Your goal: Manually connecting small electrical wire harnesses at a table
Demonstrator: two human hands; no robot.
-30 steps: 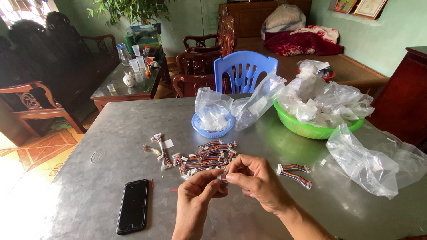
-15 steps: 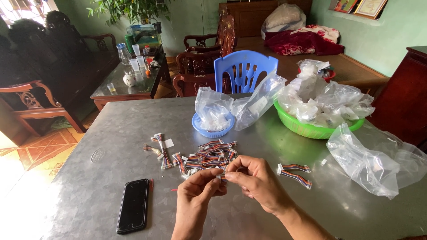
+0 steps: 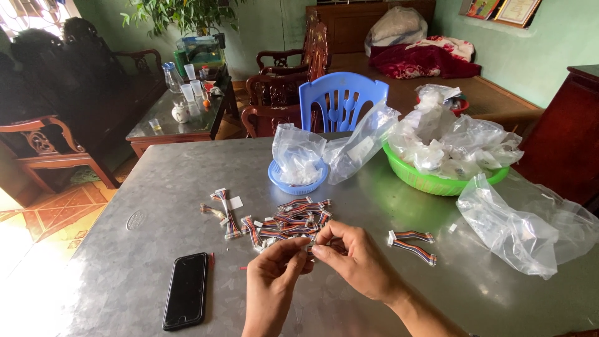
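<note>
The left hand (image 3: 272,278) and right hand (image 3: 349,256) met fingertip to fingertip over the metal table (image 3: 156,187), pinching a small wire piece (image 3: 310,245) just in front of the pile of coloured ribbon cables (image 3: 290,221). The step seemed fine fitting work, calling for steady alignment. The fingers hid the piece's ends.

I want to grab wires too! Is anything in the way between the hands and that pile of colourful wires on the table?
Nothing visible is. The left hand and right hand meet fingertip to fingertip right at the near edge of the pile of colourful wires, pinching something small between them. The phone lies off to the left, apart from both.
</note>
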